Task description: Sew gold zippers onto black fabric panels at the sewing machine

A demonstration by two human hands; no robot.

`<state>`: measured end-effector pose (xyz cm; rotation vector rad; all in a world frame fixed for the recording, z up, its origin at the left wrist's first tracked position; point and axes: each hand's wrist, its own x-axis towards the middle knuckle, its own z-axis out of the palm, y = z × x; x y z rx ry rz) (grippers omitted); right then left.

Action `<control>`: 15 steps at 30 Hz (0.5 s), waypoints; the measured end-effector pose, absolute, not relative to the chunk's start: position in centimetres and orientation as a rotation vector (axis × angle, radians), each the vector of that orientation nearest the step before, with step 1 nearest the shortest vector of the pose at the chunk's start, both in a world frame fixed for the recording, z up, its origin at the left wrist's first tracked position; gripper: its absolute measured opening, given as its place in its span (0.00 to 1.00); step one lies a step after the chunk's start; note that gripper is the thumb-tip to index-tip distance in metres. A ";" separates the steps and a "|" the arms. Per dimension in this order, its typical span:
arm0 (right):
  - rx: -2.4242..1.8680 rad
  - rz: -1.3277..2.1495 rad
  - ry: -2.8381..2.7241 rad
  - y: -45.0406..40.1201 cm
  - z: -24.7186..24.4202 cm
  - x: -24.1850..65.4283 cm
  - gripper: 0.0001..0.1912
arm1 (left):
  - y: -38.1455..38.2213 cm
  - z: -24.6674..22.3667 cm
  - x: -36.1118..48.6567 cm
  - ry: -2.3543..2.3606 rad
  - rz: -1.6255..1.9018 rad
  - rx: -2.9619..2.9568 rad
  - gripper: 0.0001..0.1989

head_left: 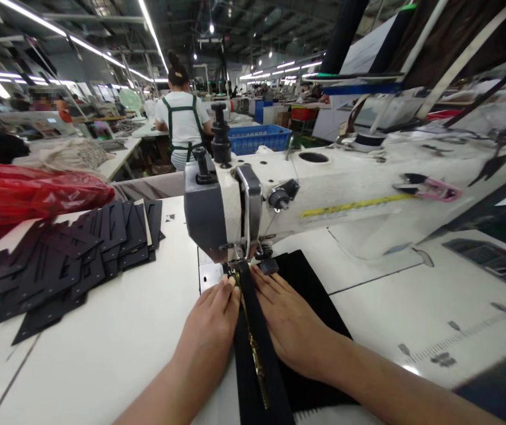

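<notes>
A black strip with a gold-toothed zipper (pixel 253 342) runs lengthwise under the needle area of a white sewing machine (pixel 354 183). Its gold slider hangs toward the near end. My left hand (pixel 212 319) presses on the strip's left edge, fingers extended and close together, fingertips just before the presser foot; its thumb is hidden. On the strip's right side my right hand (pixel 288 313) lies flat, fingers stretched toward the foot. A larger black fabric piece (pixel 314 289) spreads beneath the right hand and forearm.
Left on the white table (pixel 124 342) lies a pile of dark cut pieces (pixel 71 254), beside a red plastic bag (pixel 26 195). Pink-handled snips (pixel 430 187) rest on the machine arm. Behind it are a blue crate (pixel 259 139) and a person in a white shirt (pixel 184 118).
</notes>
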<state>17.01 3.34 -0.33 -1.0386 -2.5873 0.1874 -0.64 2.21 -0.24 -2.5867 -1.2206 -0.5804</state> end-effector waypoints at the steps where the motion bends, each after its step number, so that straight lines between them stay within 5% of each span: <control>1: -1.038 0.187 -2.588 3.4 -0.4 17.0 0.26 | 2.2 -0.3 -0.7 -1.227 -0.581 -2.599 0.16; 15: -1.006 0.156 -2.569 3.8 -0.2 16.8 0.25 | 2.7 -0.1 -1.1 -1.207 -0.662 -2.601 0.14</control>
